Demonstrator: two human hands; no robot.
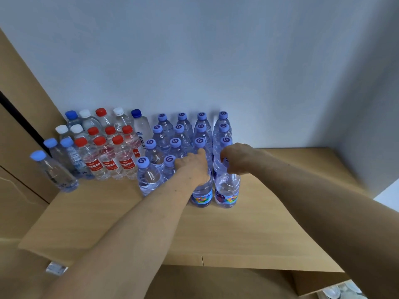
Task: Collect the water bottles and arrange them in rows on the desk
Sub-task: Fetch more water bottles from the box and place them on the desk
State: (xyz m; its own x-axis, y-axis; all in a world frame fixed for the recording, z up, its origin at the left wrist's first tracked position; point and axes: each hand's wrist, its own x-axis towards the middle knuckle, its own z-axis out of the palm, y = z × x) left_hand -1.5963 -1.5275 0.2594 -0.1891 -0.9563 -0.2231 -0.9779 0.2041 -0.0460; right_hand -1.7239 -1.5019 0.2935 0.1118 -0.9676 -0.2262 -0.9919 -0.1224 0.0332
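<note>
Water bottles point(177, 143) are stood upright in rows at the back of the desk point(237, 229), sorted by cap colour. Two more are placed in front. The right bottle point(226, 190) is gripped at its neck by the curled fingers of the right hand point(237, 160) — probably so it can be set close in. The left bottle point(201, 195) is covered from above by the left hand point(192, 167) — its grip cannot be told.

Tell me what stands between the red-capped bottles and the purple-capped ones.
One clear bottle with a dark blue cap and a white label, standing in the back row against the wall. The head view shows it.
</note>
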